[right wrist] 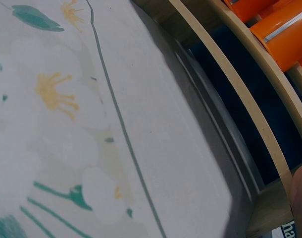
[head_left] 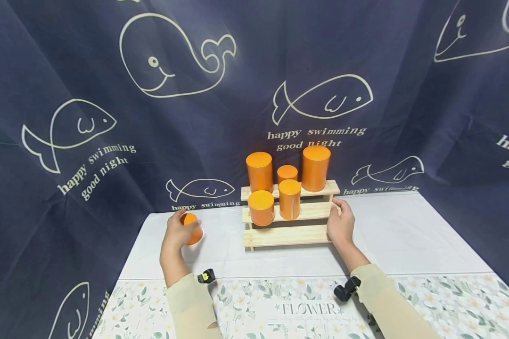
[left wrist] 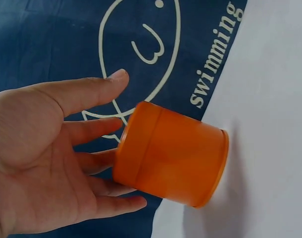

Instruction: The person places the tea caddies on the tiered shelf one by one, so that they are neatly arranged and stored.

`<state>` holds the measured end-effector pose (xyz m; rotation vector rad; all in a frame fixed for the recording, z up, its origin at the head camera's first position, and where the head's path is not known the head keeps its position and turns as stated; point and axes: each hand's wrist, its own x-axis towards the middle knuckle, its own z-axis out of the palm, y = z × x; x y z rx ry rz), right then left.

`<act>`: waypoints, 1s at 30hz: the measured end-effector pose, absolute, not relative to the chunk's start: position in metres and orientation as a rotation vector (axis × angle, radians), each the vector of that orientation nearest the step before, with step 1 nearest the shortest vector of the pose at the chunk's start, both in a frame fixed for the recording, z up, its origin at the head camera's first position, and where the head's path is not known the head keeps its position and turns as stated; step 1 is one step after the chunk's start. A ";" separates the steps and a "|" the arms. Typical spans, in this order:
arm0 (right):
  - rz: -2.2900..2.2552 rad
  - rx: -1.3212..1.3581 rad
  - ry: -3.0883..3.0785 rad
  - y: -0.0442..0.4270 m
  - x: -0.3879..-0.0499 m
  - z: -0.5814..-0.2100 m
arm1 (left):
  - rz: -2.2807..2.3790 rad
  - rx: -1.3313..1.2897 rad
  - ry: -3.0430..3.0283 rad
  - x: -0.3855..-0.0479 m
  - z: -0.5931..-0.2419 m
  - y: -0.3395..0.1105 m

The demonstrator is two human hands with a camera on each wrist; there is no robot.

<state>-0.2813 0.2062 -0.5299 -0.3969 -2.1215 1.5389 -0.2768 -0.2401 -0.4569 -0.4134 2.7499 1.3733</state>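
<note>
A short orange can (head_left: 192, 229) stands on the white cloth left of a three-tier wooden rack (head_left: 286, 236). My left hand (left wrist: 57, 158) is beside it, fingers spread and fairly straight behind the can; the thumb is apart from it. At the rack's right end, my right hand (head_left: 341, 221) holds the side near the middle and lower boards. Only a bit of that hand (right wrist: 300, 191) shows in the right wrist view. A short wide can (head_left: 261, 208) and a narrow can (head_left: 290, 200) stand on the middle tier.
On the top tier are a tall can (head_left: 259, 172), a small can (head_left: 287, 173) partly hidden, and a large can (head_left: 316, 168). A dark blue curtain (head_left: 220, 141) with fish drawings hangs close behind. A floral cloth (head_left: 280, 325) covers the table's near part.
</note>
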 end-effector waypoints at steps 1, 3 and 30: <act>1.539 -0.398 -2.120 0.206 -0.281 -0.530 | 1.362 -0.416 2.755 -0.278 -0.458 -0.240; 1.539 -0.400 -2.119 0.206 -0.281 -0.530 | 1.337 -0.423 2.769 -0.279 -0.462 -0.240; 1.543 -0.421 -2.120 0.207 -0.282 -0.530 | 1.471 -0.442 2.806 -0.282 -0.472 -0.237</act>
